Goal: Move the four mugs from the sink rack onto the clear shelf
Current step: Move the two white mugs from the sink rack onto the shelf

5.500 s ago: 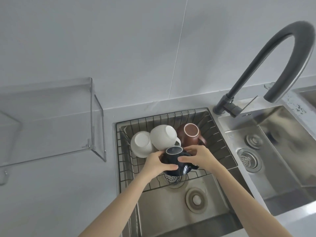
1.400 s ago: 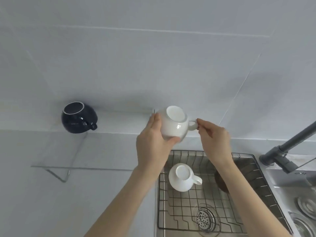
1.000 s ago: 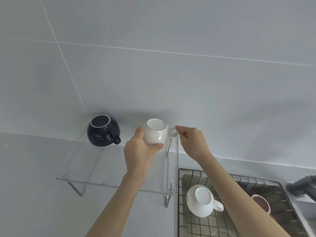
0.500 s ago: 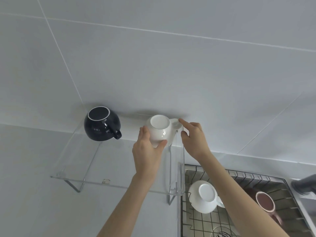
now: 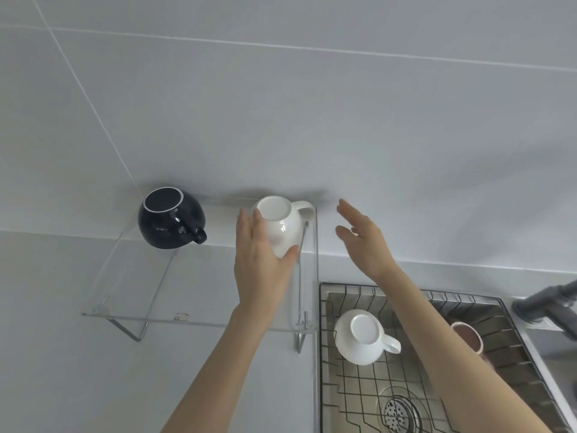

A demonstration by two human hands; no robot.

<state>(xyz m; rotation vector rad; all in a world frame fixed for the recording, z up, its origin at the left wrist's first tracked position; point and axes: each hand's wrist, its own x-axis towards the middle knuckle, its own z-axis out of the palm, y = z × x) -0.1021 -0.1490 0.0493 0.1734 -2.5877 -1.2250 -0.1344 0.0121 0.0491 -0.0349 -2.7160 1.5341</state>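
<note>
A dark blue mug point(image 5: 170, 217) stands upside down at the back left of the clear shelf point(image 5: 125, 295). A white mug point(image 5: 282, 225), also upside down, sits at the shelf's back right corner, with my left hand point(image 5: 260, 260) wrapped around its left side. My right hand point(image 5: 363, 235) hovers open to the right of the shelf, apart from the mug's handle. In the wire sink rack point(image 5: 359, 389) a second white mug point(image 5: 363, 337) lies bottom up, and a brown mug point(image 5: 468, 335) shows partly behind my right forearm.
The shelf's clear right side wall point(image 5: 312, 270) stands between the white mug and the sink rack. A sink drain point(image 5: 398, 412) shows under the rack. A grey faucet base point(image 5: 546, 304) is at the right edge. Tiled wall rises behind.
My right hand has let go of the white mug's handle and pulled away to the right, fingers spread. The white mug now rests on the shelf under my left hand.
</note>
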